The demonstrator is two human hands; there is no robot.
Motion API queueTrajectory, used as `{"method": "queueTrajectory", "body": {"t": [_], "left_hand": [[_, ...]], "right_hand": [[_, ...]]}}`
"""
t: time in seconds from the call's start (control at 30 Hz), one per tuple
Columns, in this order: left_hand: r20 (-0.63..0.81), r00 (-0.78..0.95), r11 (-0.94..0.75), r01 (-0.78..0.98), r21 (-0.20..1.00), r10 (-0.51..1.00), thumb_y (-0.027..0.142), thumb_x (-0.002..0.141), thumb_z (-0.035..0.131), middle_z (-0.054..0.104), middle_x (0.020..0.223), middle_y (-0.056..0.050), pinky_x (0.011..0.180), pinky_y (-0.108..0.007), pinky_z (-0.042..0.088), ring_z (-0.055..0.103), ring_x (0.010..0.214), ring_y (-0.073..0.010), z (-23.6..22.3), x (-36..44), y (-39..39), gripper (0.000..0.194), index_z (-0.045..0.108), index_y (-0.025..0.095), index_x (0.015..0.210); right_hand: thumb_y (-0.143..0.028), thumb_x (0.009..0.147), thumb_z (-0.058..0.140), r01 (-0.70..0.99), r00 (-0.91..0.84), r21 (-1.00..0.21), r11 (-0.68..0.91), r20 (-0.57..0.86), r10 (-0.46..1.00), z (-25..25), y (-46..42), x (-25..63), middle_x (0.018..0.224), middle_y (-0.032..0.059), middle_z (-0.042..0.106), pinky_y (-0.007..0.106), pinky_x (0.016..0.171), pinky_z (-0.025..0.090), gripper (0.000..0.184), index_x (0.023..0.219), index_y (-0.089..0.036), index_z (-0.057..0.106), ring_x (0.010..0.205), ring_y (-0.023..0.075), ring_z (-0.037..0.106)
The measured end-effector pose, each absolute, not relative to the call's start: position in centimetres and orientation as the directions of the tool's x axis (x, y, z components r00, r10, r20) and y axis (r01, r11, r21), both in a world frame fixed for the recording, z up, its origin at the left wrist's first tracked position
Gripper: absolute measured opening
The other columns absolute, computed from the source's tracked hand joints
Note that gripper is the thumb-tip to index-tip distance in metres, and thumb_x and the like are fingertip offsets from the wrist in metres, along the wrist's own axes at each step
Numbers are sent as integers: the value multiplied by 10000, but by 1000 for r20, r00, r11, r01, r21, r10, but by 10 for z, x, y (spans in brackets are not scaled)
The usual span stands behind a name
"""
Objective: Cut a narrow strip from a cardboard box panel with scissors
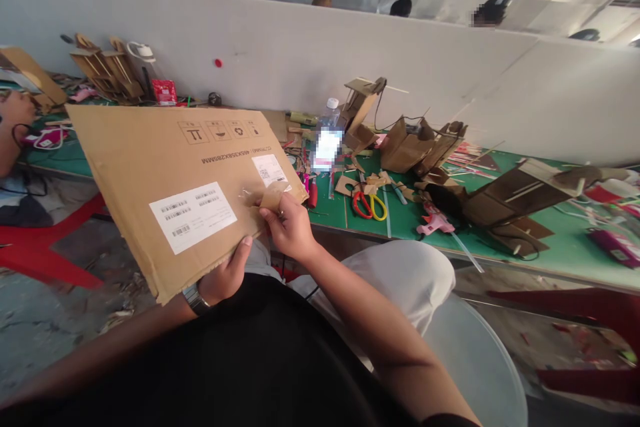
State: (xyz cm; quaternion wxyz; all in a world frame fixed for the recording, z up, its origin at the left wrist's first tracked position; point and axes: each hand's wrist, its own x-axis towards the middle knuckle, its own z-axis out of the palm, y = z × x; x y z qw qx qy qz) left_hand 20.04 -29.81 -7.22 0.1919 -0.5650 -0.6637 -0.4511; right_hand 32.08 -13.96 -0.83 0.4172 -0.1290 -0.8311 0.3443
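A large flat piece of brown cardboard [150, 167] is held tilted above my lap, with printed box marks and two white labels on its upper face. My left hand [227, 277] grips its lower edge, thumb on top and the other fingers hidden beneath. Over the right part of the cardboard, my right hand [290, 227] pinches a small brown strip [274, 196] between thumb and fingers. Something clear and shiny, like tape, shows by the strip's left end; whether the strip is tape or cardboard I cannot tell.
On the green table [340, 213] lie scissors [369, 205], a pink glue gun [434, 221] and cardboard scraps. A water bottle [330, 113], a lit phone [327, 148] and several cardboard constructions [520, 190] stand behind. Another person's hand [17, 110] is at the left.
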Motion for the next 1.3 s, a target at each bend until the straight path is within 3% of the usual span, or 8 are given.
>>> {"method": "queueTrajectory", "body": {"t": [0.37, 0.47, 0.57, 0.73, 0.9, 1.0, 1.1, 1.3], "left_hand": [[796, -213, 91, 976, 196, 566, 285, 1004, 683, 775, 1303, -209, 1141, -555, 540, 718, 1264, -423, -78, 199, -304, 378, 755, 119, 1336], [799, -179, 128, 983, 128, 574, 275, 989, 707, 797, 1245, -209, 1115, -560, 553, 744, 1210, -434, -80, 202, -306, 336, 785, 119, 1275], [805, -172, 128, 985, 120, 568, 293, 975, 729, 810, 1215, -194, 1118, -554, 553, 760, 1177, -426, -76, 205, -305, 334, 794, 127, 1258], [829, -145, 77, 989, 123, 540, 303, 976, 726, 790, 1272, -201, 1157, -536, 522, 746, 1209, -412, -59, 210, -301, 432, 736, 118, 1367], [829, -155, 55, 987, 149, 537, 308, 998, 686, 761, 1332, -215, 1119, -549, 532, 731, 1227, -417, -50, 214, -299, 467, 694, 112, 1422], [820, -159, 44, 986, 162, 550, 314, 1008, 670, 765, 1324, -211, 1088, -535, 548, 732, 1221, -412, -50, 215, -299, 446, 703, 113, 1405], [813, -139, 16, 987, 158, 565, 291, 1005, 671, 794, 1260, -195, 1052, -503, 572, 762, 1158, -391, -54, 213, -300, 411, 724, 118, 1374], [807, -141, 39, 989, 146, 574, 318, 986, 699, 834, 1094, -173, 1004, -505, 594, 789, 1039, -385, -68, 209, -301, 305, 813, 151, 1214]], "right_hand": [[-333, 1001, 655, -78, -567, -684, 725, 629, 532, -10, -140, 319, 927, 67, 684, 387, 785, 587, 125, 1004, -223, 594, 857, 224, 667], [-281, 937, 716, -167, -479, -697, 697, 675, 561, -14, -141, 316, 1279, 144, 653, 397, 804, 643, 558, 1421, -241, 441, 1017, 247, 698], [-202, 918, 714, -169, -431, -624, 763, 743, 512, -13, -141, 317, 1602, 179, 412, 420, 826, 670, 846, 1615, -338, 254, 1266, 304, 637], [-17, 913, 612, -24, -441, -267, 963, 868, 230, -6, -135, 322, 1653, 91, 353, 575, 1066, 592, 782, 1546, -448, 451, 1465, 371, 499], [-53, 934, 647, -54, -410, -179, 982, 901, 142, -9, -133, 324, 1569, 53, 487, 600, 1175, 506, 637, 1421, -451, 543, 1485, 345, 487], [-78, 951, 641, -100, -436, -210, 973, 888, 147, -8, -136, 326, 1483, 84, 593, 572, 1133, 526, 470, 1322, -357, 572, 1408, 317, 565], [-190, 975, 671, -134, -524, -339, 931, 822, 224, -3, -137, 326, 1199, 98, 748, 474, 959, 590, 377, 1330, -258, 564, 1109, 269, 702], [-320, 989, 743, -167, -602, -475, 864, 743, 292, 0, -134, 322, 891, 49, 782, 405, 831, 564, 81, 1000, -241, 752, 836, 225, 700]]}}
